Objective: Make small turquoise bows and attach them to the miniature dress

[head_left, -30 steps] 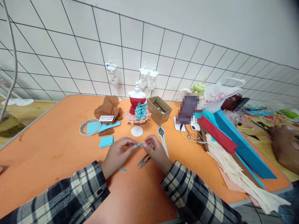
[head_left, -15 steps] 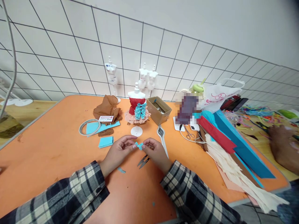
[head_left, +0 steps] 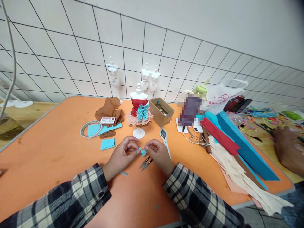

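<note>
Head view, blue strip [head_left: 142,151] now bunched

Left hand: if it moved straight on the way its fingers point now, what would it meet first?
The left hand points sideways at the right hand. Both pinch the blue paper piece between them, so just past it the left hand would probably bump the right fingertips.

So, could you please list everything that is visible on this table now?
blue paper bow: one, blue, between both hands' fingertips
thread snips: one, black, on table below bow
dressed mannequin: one, red-blue-pink, behind hands
bare mannequins: three, white, by wall
cardboard box: one, brown, right of dressed mannequin
crepe paper sheets: several, blue, red, cream, right side
table: one, orange, under everything
co-worker's hand: one, far right
left hand: pinching bow
right hand: pinching bow
</note>
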`<state>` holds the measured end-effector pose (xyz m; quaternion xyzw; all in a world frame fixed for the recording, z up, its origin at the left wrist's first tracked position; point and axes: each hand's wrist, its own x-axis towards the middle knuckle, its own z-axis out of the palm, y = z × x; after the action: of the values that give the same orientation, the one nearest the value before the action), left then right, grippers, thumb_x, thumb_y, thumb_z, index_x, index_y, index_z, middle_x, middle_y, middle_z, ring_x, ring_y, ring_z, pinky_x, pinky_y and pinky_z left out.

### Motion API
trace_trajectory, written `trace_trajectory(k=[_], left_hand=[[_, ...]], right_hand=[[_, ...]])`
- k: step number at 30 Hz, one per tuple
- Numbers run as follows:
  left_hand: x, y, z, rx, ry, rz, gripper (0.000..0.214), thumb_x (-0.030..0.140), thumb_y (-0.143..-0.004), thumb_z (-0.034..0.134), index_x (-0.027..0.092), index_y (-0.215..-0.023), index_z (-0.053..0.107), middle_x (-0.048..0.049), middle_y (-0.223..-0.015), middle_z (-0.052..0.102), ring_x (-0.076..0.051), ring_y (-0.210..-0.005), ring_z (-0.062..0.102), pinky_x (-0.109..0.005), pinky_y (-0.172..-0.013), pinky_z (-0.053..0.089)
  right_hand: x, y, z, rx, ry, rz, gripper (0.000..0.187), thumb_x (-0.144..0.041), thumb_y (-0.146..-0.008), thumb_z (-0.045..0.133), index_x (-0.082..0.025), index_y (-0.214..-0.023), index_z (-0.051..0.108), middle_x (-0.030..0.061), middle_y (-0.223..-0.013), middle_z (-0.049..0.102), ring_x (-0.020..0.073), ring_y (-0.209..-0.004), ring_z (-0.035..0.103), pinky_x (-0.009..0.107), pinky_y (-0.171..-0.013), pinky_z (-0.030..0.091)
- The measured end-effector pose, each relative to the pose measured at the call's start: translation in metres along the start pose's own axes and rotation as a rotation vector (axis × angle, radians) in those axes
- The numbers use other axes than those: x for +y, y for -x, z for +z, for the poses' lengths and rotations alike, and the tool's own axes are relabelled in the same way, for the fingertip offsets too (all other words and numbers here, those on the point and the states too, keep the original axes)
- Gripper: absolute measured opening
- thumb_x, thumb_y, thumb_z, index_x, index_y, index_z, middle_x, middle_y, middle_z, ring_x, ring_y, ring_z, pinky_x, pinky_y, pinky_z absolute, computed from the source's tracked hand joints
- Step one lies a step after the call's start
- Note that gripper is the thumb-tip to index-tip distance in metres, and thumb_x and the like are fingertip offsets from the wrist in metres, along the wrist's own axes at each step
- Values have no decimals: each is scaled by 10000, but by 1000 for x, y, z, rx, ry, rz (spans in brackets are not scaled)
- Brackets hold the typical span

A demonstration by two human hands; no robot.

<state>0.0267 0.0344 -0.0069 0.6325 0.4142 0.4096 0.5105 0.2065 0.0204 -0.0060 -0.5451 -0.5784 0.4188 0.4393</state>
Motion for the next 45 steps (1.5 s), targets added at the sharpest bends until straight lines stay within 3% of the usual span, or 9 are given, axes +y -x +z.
trace_trajectory(k=[4,7,12,16,25,31,35,41,45], left_hand=[[3,1,2,19,-68,37,354,291,-824,656,192,-1109,472,19,-751,643,-144,-719,626,-290,-738,497],[3,2,4,31,-101,39,374,299,-810,667,184,-1126,502,9,-759,657,-153,-738,637,-308,-778,504],[2,0,4,5,-138,-4,221,358,-786,654,166,-895,649,-68,-864,714,-197,-814,663,-328,-797,521],[4,-1,2,-4,-198,-6,204,368,-786,639,169,-797,684,-72,-849,728,-208,-806,663,-325,-781,517],[4,-2,-1,42,-81,-43,195,363,-783,651,169,-773,640,-23,-756,673,-165,-718,624,-271,-692,505],[-2,-4,-3,94,-40,-48,227,396,-792,670,173,-812,637,-17,-777,666,-166,-740,619,-277,-715,506],[-1,-5,-3,106,-47,-50,244,418,-776,683,178,-797,642,-26,-782,682,-179,-741,633,-305,-733,527],[6,-4,-1,76,-34,-41,342,396,-723,726,183,-984,668,-79,-945,718,-227,-901,670,-344,-811,547],[3,-4,-1,67,-81,-56,256,431,-748,699,178,-776,680,-53,-799,721,-206,-778,662,-324,-757,545]], right_hand=[[-4,2,2,21,120,-159,115,-298,-758,655,-196,-809,673,-4,-746,592,118,-615,476,246,-588,394],[-6,3,3,14,184,-198,63,-251,-755,637,-197,-753,669,2,-748,588,121,-627,489,247,-593,395],[-5,3,3,-4,216,-206,41,-214,-754,611,-189,-739,639,-17,-703,544,112,-597,471,242,-582,379],[-4,3,2,0,218,-208,37,-211,-747,609,-184,-737,632,-26,-693,518,102,-575,450,238,-567,361],[-2,2,1,-1,180,-88,36,-220,-748,601,-187,-739,592,-54,-590,452,96,-528,433,215,-501,328],[-3,4,4,-90,-88,2,305,-311,-770,639,-182,-1042,590,23,-881,644,104,-644,569,230,-572,475],[-1,3,6,-123,-145,87,214,-352,-742,657,-182,-856,596,-13,-688,576,112,-586,542,217,-493,449],[3,0,5,-40,-9,19,130,-312,-757,621,-184,-756,598,-40,-591,525,102,-555,507,217,-531,416],[1,2,5,-75,48,-12,90,-276,-766,623,-187,-760,616,-33,-629,567,101,-574,525,222,-562,432]])
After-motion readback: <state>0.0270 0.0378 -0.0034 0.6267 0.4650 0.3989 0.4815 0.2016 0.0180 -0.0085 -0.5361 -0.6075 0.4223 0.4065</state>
